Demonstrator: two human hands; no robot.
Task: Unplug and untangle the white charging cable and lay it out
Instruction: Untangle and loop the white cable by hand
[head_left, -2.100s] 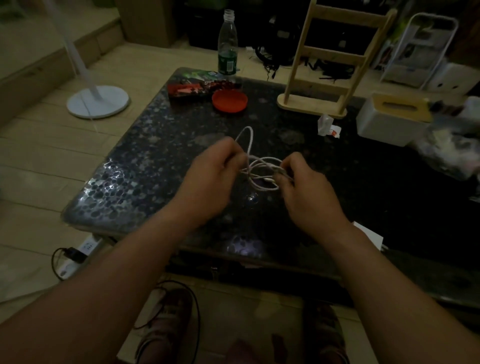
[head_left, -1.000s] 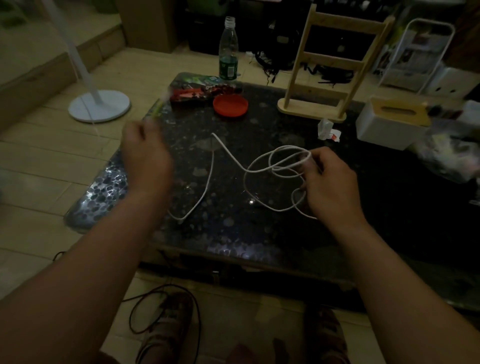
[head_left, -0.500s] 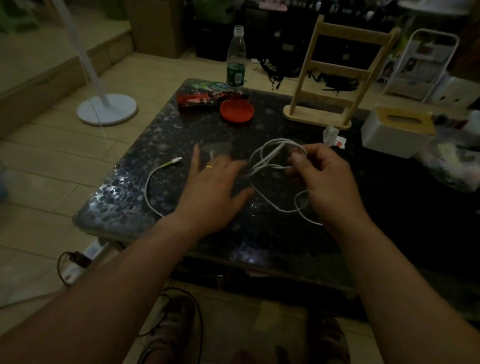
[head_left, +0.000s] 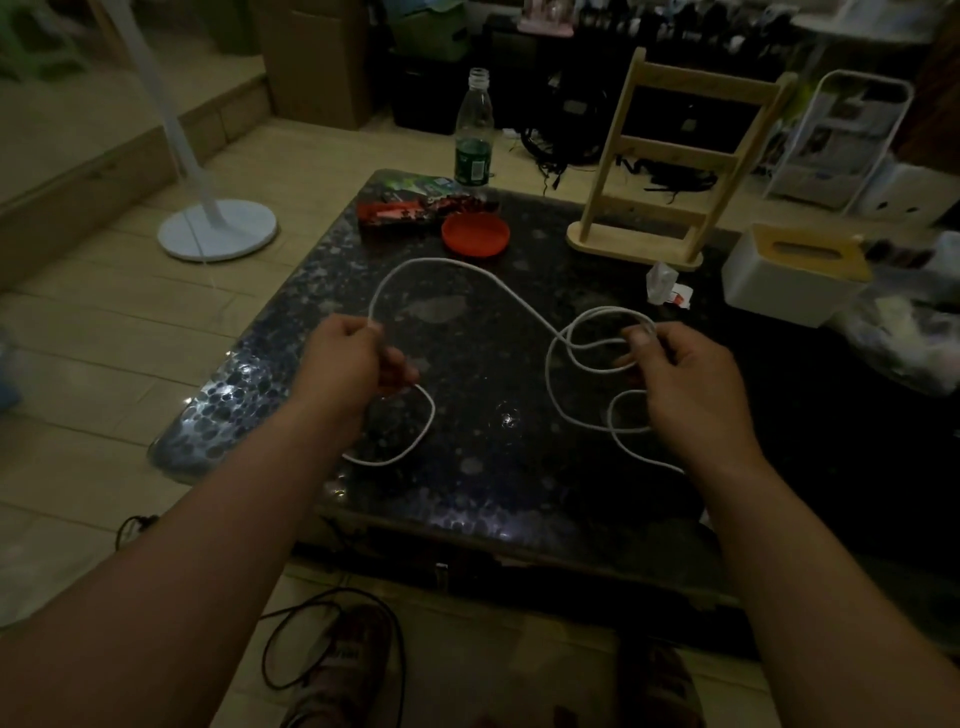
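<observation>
The white charging cable (head_left: 511, 299) stretches over the dark speckled table (head_left: 483, 483) between my two hands. My left hand (head_left: 350, 366) is closed around one stretch of it, which arcs up and away from the fist, while a loose loop trails out below the hand onto the table. My right hand (head_left: 685, 379) pinches a bunch of two or three overlapping loops at the cable's other side. More slack curls under that hand toward the wrist. Neither cable end is visible.
At the table's far side stand a red dish (head_left: 475, 235), a snack packet (head_left: 410, 208), a plastic bottle (head_left: 474, 130), a wooden rack (head_left: 670, 161), a white tissue box (head_left: 789, 275) and a crumpled wrapper (head_left: 665, 283). A fan base (head_left: 218, 231) sits on the floor at left.
My left hand, flat and open on the table half a second ago, has closed on the cable and pulled it left, drawing a long arc out of the bundle in my right hand.
</observation>
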